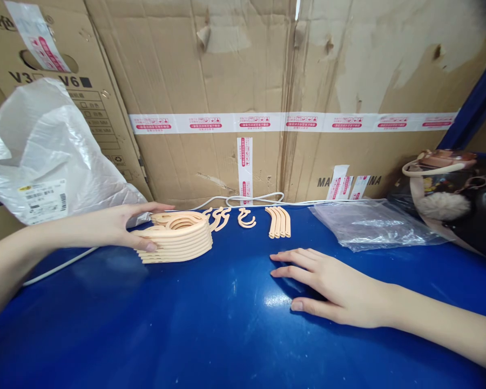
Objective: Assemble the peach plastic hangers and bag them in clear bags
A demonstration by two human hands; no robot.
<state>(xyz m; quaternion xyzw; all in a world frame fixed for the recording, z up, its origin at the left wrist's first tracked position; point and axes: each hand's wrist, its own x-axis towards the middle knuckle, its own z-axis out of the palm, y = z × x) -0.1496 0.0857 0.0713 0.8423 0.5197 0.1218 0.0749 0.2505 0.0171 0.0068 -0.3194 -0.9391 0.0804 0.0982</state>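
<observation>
At the left, my left hand (117, 224) spans the end of a stack of peach plastic hanger pieces (182, 246), with the thumb against the front side and the fingers reaching over the back. The pieces lie flat on each other, with a curved opening in the top one. Several small peach hooks (221, 219) lie just right of the stack, and more hooks (246, 218) sit farther along. Several short curved peach bars (279, 222) are lined up side by side. My right hand (328, 286), palm down with fingers apart, is over the table in front of these bars, holding nothing.
The blue table (210, 335) backs onto large cardboard boxes (210, 70). A white plastic bag (56, 151) with a label stands at the left. White cable (263, 197) runs along the back. A clear plastic bag (372, 221) and a dark bag with a pompom (445, 208) lie at the right.
</observation>
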